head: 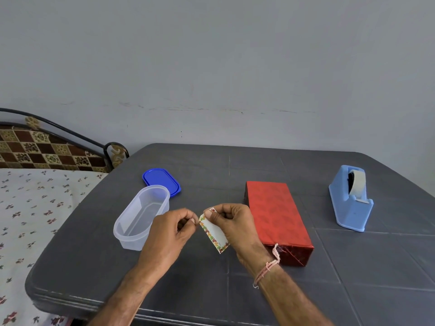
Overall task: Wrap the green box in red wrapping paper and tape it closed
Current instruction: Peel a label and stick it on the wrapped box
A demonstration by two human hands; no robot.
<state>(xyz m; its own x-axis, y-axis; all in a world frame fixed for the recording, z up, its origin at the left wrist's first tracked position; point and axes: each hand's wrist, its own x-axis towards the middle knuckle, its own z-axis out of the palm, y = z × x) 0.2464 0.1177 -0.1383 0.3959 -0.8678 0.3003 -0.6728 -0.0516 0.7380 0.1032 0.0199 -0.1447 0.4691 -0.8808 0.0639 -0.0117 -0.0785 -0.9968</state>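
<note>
Red patterned paper fully covers the box [275, 215], with no green showing. It lies flat on the counter [235, 165], just right of both hands. Its long axis runs from the near edge toward the far edge, and the folded near end faces the person, set slightly rightward. The right hand [231, 222], the nearer one, is almost against the box's left side and pinches the top of a small floral-bordered tag [215, 234]. The left hand [171, 229], fingers curled, appears to nip the tag's upper-left edge. The tape dispenser [350, 198] stands well apart toward the right edge, beyond the box.
</note>
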